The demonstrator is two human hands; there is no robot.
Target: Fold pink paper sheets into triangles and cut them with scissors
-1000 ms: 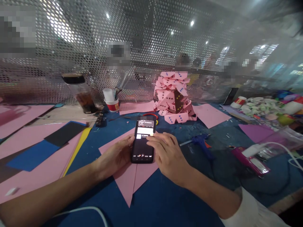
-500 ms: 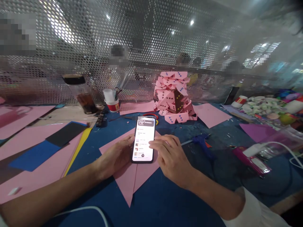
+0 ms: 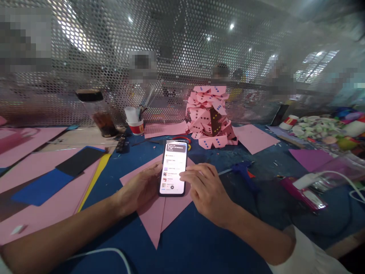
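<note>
My left hand holds a smartphone upright, its fingers behind the left edge. The lit screen shows a list with small pictures and a dark banner on top. At the phone's right edge is my right hand, fingers loosely bent and slightly apart, one fingertip overlapping the screen. Whether that fingertip presses the glass, I cannot tell; its thumb is hidden. Beneath the phone and hands lies a folded pink paper with a point towards me. Scissors with red and yellow handles lie behind the phone, partly covered.
A stack of folded pink papers with dots stands behind the phone. To the right are a blue glue gun and a magenta tool. Jar, cup and blue-black strips are left. Perforated metal closes the back.
The screen's list looks slightly altered, its rows sitting a touch higher. Both hands and the phone stay practically where they were.
</note>
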